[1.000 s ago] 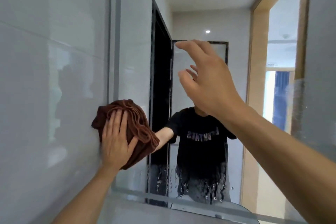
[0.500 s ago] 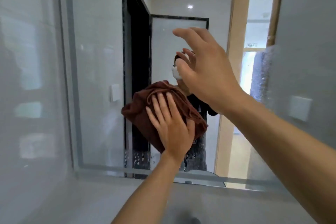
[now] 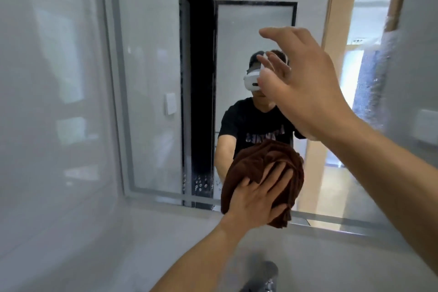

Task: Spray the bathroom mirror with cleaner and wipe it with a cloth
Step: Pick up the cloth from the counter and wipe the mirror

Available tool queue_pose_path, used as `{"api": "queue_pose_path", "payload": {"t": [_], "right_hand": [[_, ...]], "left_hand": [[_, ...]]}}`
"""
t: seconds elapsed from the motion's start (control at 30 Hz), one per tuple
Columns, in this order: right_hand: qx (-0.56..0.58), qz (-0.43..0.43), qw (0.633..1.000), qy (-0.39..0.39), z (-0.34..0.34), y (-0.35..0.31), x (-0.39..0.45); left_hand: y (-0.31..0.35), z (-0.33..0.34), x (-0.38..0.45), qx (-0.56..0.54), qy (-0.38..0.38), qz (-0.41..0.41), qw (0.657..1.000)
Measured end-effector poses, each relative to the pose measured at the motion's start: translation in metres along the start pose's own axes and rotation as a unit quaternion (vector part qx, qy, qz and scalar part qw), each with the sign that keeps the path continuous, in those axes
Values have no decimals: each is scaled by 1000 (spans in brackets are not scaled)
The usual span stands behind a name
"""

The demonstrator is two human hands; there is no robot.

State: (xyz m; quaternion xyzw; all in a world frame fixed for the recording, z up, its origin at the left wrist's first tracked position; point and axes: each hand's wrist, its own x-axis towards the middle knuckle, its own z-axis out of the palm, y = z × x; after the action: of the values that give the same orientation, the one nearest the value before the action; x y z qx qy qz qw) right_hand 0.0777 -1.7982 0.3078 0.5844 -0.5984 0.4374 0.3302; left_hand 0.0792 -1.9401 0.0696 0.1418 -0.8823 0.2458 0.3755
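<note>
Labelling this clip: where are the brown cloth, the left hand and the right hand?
brown cloth [image 3: 257,157]: head view, upper folds.
left hand [image 3: 253,201]: head view, back of hand.
right hand [image 3: 305,92]: head view, back of hand.

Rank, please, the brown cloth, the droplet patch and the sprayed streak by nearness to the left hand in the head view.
1. brown cloth: under the left hand.
2. droplet patch: low on the mirror, leftward.
3. sprayed streak: mirror's upper right edge.

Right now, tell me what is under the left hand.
Under the left hand is the cloth, pressed against the mirror. A fold of cloth covers some fingertips. The glass behind the cloth is hidden, so whether it is wet or wiped there cannot be seen.
</note>
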Motion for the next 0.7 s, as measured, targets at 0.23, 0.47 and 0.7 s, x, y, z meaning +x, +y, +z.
{"api": "queue_pose_path", "payload": {"t": [0.23,0.47,0.7], "right_hand": [[31,-33,999,-23,58,-35,-2],[38,-39,998,-33,94,-38,-10],[55,-36,997,-43,124,-32,-29]], "left_hand": [[-108,18,-84,34,52,-70,996],[-200,24,-138,62,120,-167,977],[-222,28,-146,24,170,-284,943]]}}
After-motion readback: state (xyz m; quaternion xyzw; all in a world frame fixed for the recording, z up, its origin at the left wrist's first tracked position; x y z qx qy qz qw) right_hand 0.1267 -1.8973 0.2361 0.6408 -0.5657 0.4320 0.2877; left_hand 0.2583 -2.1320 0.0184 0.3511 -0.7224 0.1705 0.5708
